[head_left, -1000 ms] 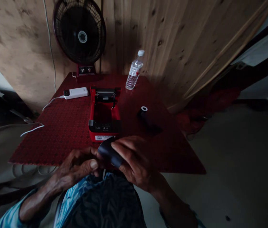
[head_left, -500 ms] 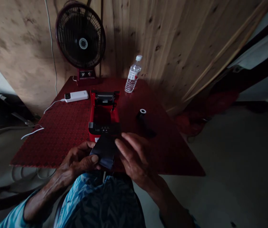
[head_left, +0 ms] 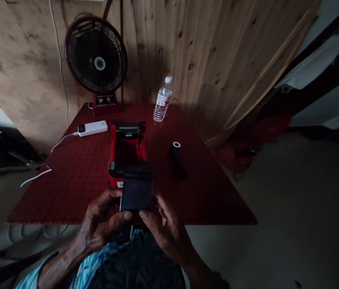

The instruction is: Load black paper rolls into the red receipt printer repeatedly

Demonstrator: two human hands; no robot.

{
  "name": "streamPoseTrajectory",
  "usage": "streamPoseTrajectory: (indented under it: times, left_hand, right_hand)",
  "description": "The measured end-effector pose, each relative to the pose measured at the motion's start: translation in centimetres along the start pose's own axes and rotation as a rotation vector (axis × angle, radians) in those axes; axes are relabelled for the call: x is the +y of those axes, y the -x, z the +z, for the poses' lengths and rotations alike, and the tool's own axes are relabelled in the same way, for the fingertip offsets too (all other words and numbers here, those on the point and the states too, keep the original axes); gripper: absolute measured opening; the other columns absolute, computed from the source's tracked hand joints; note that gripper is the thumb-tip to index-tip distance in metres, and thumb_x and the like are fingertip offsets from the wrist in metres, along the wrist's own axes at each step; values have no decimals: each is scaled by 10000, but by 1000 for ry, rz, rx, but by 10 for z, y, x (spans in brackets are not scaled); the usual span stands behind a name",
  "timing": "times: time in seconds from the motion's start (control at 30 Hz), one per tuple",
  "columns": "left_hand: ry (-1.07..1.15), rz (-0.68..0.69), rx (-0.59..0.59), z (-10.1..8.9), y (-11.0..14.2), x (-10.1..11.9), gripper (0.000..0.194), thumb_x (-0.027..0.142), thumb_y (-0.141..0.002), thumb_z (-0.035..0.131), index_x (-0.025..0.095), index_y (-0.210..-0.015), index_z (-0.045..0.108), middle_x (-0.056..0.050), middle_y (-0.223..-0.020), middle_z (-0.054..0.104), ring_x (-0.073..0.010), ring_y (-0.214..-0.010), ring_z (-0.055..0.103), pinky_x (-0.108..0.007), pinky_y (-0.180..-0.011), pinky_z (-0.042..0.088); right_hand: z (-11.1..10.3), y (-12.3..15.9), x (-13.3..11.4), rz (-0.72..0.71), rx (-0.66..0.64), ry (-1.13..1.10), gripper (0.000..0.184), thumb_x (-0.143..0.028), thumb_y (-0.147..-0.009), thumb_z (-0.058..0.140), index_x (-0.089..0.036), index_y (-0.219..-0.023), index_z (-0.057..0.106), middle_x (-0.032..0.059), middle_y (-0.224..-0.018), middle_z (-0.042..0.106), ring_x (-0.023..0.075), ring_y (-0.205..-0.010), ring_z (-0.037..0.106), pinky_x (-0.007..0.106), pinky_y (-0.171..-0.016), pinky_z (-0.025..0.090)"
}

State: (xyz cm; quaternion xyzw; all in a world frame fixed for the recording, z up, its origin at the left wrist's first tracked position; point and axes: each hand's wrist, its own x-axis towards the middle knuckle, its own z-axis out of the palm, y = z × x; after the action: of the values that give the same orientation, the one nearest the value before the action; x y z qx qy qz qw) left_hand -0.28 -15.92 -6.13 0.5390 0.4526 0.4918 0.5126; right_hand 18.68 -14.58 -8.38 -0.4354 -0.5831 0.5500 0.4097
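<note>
Both hands hold a flat, dark, slightly shiny sheet, roughly square, which looks like black film or ribbon; its exact kind I cannot make out. My left hand grips its lower left edge, thumb in front and fingers behind. On the lower right side, my right hand pinches it the same way. Just beyond stands a red and black device like a label printer, its top open; the sheet's upper part covers some of its front panel. To the right lies a black roll with a white core, a dark strip trailing from it.
A white power bank with a white cable lies at the left of the red table. Behind stand a dark red fan and a water bottle, near the wooden wall.
My right hand has come down from the sheet's upper right and now holds its lower right edge. The sheet has turned more upright and squarely towards me. The whole view has shifted slightly.
</note>
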Motion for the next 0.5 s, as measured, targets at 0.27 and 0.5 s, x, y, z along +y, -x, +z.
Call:
streamPoseTrajectory:
  times: [0.27, 0.5]
  left_hand:
    - [-353, 248, -31, -18, -3, 2, 188, 251, -856, 771, 240, -1038, 725, -18, -913, 750, -162, -794, 706, -217, -705, 553]
    - [-516, 341, 47, -32, 4, 2, 144, 331, -867, 743, 239, -977, 724, -31, -952, 776, -190, -833, 741, -231, -714, 577]
  right_hand:
    - [-1, -3, -2, 17, -62, 4, 406, -530, -897, 648, -278, -1215, 682, 79, -1165, 745, 264, -1096, 705, 371, -942, 583]
    - [8, -8, -9, -80, -153, 88, 395, -467, -935, 624, -311, -1298, 626, 63, -1134, 735, 240, -1057, 703, 374, -934, 584]
